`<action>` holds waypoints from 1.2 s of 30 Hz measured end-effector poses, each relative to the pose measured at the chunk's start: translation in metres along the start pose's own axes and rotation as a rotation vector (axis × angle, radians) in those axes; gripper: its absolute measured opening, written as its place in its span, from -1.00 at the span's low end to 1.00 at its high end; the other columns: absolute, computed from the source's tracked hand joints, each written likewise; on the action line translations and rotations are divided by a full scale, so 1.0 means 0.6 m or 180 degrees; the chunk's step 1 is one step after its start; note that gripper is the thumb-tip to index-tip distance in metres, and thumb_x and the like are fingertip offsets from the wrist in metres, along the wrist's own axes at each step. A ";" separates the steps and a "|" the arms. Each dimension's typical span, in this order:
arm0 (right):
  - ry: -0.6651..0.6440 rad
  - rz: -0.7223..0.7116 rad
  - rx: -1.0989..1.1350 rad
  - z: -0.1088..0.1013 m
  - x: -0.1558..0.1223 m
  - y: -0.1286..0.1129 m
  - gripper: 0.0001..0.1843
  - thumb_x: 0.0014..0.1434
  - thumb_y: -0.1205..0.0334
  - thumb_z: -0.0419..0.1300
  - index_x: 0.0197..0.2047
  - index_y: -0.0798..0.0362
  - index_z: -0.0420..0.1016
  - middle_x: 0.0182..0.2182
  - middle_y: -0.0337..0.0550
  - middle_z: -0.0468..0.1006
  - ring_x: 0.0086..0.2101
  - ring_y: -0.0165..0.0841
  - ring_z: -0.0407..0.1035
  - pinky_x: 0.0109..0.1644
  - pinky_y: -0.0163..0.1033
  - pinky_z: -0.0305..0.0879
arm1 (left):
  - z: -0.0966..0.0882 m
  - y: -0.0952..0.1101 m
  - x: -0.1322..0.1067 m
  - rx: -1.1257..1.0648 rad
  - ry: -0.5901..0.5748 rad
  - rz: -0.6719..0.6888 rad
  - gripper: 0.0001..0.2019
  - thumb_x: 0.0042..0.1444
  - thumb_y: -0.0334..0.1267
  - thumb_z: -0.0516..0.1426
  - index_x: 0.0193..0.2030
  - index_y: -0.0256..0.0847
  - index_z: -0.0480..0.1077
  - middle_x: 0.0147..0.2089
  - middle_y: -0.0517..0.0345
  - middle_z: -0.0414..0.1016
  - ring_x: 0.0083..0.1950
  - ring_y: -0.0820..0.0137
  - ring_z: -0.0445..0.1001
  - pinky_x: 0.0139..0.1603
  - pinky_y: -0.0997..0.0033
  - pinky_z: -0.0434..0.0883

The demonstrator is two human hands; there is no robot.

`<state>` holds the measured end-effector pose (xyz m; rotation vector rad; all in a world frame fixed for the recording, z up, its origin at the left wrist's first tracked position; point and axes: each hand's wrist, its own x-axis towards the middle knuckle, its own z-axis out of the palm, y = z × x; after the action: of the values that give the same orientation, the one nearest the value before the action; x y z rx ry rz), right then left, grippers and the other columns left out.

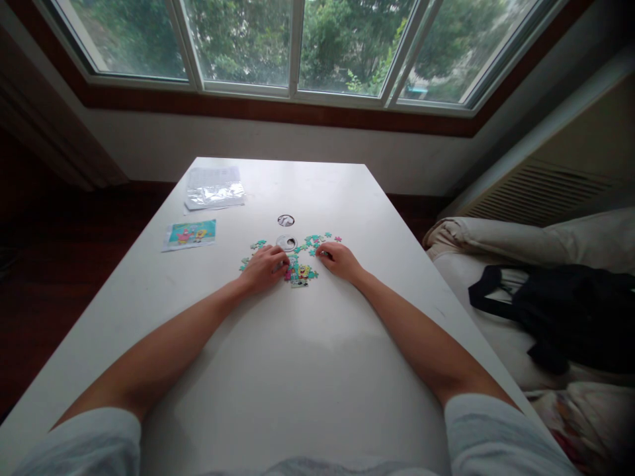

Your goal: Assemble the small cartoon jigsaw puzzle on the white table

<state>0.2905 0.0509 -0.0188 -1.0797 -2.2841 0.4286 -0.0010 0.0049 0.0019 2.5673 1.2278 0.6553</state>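
A partly joined jigsaw puzzle [301, 272] with a yellow cartoon figure lies on the white table between my two hands. My left hand [268, 266] rests at its left edge, palm down, with bent fingers a little apart and no piece visible in them. To the right of it, my right hand [340, 260] is closed, its fingertips together beside the loose teal puzzle pieces [314, 242]; whatever they pinch is too small to make out. More loose pieces [258, 244] lie behind my left hand, some partly hidden by it.
Behind the puzzle are a round clear-and-white item [286, 243] and a dark-rimmed disc [286, 220]. At the left lie a cartoon picture card [191, 234] and a clear plastic bag [216, 188] over paper. A couch [546, 244] with dark clothing [580, 311] stands right of the table [297, 383].
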 end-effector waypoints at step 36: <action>-0.0121 -0.0147 -0.0109 -0.005 -0.001 -0.001 -0.78 0.24 0.38 0.12 -0.17 0.00 0.58 -0.33 -0.15 0.54 -0.30 -0.28 0.37 -0.08 -0.21 0.25 | -0.005 0.003 -0.001 -0.0014 -0.0002 -0.0026 -0.84 0.29 -0.27 0.11 -0.14 -0.13 0.53 -0.05 0.04 0.53 -0.03 0.20 0.40 0.03 0.15 0.35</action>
<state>0.2923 0.0504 -0.0161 -1.0418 -2.3527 0.3960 -0.0012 0.0034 0.0051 2.5573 1.2345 0.6546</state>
